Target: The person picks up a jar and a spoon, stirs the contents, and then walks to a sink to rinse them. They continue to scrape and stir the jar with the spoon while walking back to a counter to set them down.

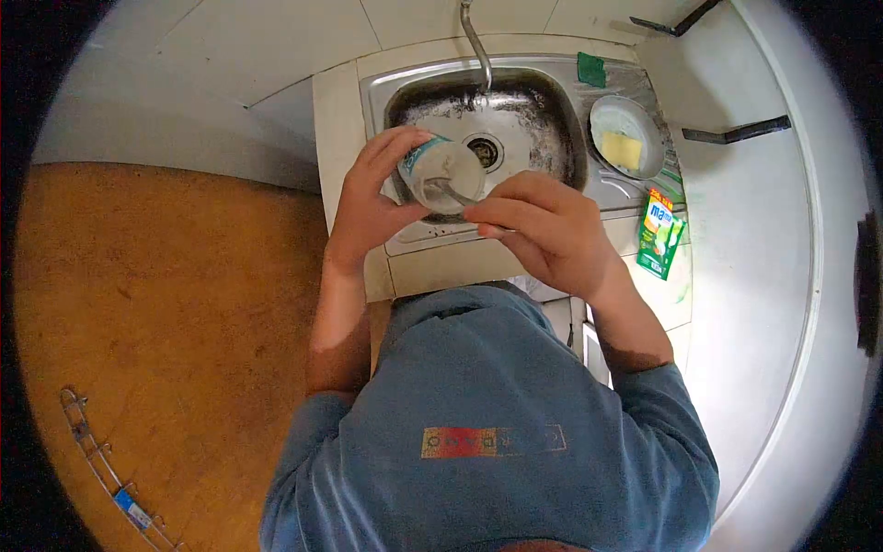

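My left hand (372,198) is wrapped round a white plastic tub (463,164) with a teal label, tilted so its mouth faces me. A little whitish stuff shows inside it. Between the fingers of my right hand (547,225) is the handle of a metal spoon (451,190), whose bowl end reaches into the tub. Both hands are above the near edge of the stainless steel sink (578,138). The tub hides part of the basin behind it.
A curved faucet (476,41) rises at the back of the sink. On the drainboard are a green scouring pad (591,70) and a bowl (655,138) with a yellow sponge (622,150). Green packets (659,237) lie right; a metal hook rack (101,460) is lower left.
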